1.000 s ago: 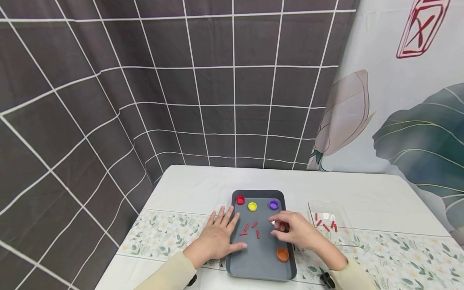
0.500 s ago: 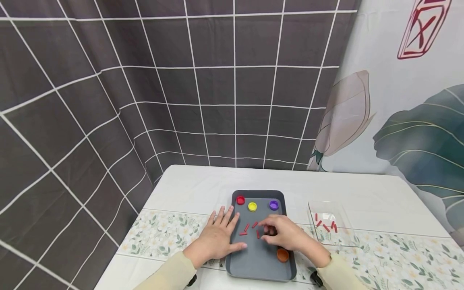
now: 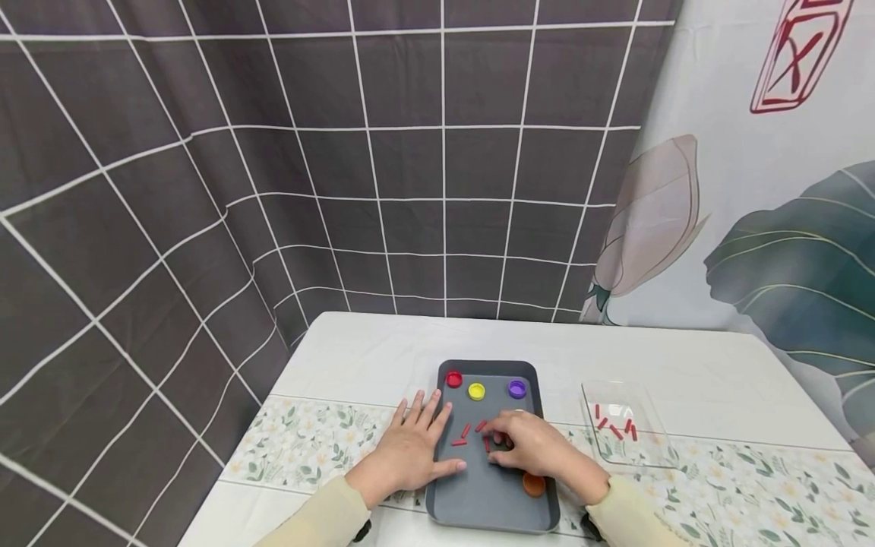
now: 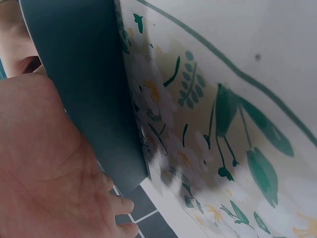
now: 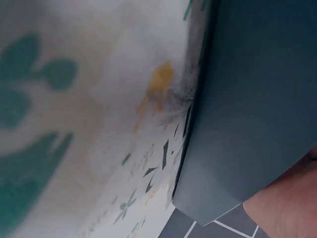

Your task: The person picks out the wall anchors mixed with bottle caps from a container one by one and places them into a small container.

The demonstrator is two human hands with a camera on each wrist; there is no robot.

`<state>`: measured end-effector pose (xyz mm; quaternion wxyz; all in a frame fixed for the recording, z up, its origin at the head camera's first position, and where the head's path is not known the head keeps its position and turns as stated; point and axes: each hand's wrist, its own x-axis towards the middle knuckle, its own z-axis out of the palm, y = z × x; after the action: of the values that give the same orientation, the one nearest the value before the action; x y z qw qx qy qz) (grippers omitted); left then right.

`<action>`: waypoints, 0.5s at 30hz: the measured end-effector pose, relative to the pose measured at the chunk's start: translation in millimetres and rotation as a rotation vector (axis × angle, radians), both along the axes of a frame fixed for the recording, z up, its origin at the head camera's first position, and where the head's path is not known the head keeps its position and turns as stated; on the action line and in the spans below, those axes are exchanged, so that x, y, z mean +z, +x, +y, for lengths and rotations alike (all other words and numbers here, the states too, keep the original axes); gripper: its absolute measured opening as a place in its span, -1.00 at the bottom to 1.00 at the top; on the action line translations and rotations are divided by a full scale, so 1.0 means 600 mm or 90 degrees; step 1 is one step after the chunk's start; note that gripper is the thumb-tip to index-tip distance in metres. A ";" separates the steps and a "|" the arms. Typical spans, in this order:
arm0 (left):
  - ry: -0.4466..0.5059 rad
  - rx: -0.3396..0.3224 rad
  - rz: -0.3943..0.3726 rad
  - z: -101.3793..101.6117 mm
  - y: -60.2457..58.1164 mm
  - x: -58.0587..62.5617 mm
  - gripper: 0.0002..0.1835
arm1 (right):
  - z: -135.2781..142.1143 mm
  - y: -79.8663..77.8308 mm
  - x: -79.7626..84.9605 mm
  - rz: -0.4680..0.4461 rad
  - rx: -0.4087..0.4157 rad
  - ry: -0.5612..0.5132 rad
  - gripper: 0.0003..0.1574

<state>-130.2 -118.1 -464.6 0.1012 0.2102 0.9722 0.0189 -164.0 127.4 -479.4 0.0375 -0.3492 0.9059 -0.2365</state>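
In the head view, my left hand lies with fingers spread across the left rim of a grey tray. My right hand reaches over the tray's right rim, fingers bent. Its index finger and thumb stand apart around the two ends of a short red stick. Several more red sticks lie just left of it, one red stick among them. The wrist views show the tray's outer wall beside the left palm and part of the right hand; fingertips are hidden there.
Red, yellow and purple round caps sit at the tray's far end. An orange cap lies near right, and a white piece shows behind the right hand. A clear shallow box with several red sticks stands to the right.
My right hand has moved left and slightly down, from the tray's right side to the red stick. The left hand has stayed in place.
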 end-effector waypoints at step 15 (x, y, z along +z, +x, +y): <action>-0.001 0.000 0.008 0.000 0.001 -0.002 0.03 | -0.007 0.004 -0.003 0.011 -0.024 0.035 -0.61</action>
<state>-129.5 -118.4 -465.6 0.0951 0.2104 0.9728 0.0169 -161.7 123.2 -481.3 0.0345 -0.3327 0.9190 -0.2089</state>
